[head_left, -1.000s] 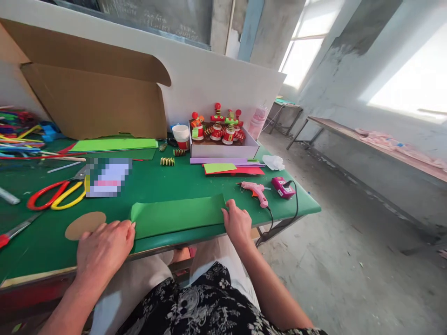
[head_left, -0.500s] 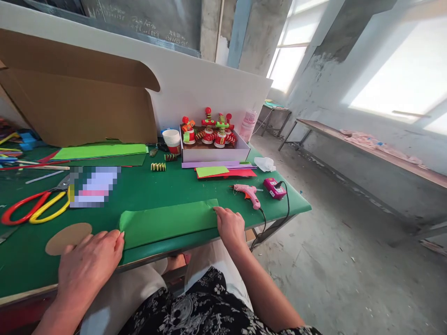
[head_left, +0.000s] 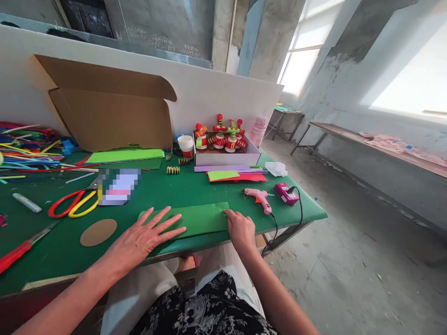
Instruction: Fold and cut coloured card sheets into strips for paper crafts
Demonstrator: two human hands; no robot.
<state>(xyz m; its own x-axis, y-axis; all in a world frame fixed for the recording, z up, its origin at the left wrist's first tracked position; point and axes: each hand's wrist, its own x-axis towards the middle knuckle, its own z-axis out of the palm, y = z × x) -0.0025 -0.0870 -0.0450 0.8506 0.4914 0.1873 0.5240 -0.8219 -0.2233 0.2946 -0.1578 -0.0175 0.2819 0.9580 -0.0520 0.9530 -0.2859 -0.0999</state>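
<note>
A folded strip of green paper (head_left: 204, 219) lies along the front edge of the green-topped table. My left hand (head_left: 143, 237) rests flat on its left part, fingers spread, covering that end. At the right end, my right hand (head_left: 240, 229) grips the paper's edge between thumb and curled fingers. A brown cardboard oval (head_left: 98, 232) lies left of my left hand, with red-and-yellow-handled scissors (head_left: 75, 204) behind it. Beyond my right hand lies a pink glue gun (head_left: 258, 197).
A magenta power block (head_left: 287, 193) with a black cord sits near the right table edge. Behind are a white box (head_left: 223, 159) of red figures, paper cups (head_left: 186, 144) and an open cardboard box (head_left: 115, 116). A red-handled knife (head_left: 17, 256) lies at left.
My left hand has left the paper's left corner and now lies spread on top of the strip. My right hand keeps its hold. The view has shifted left.
</note>
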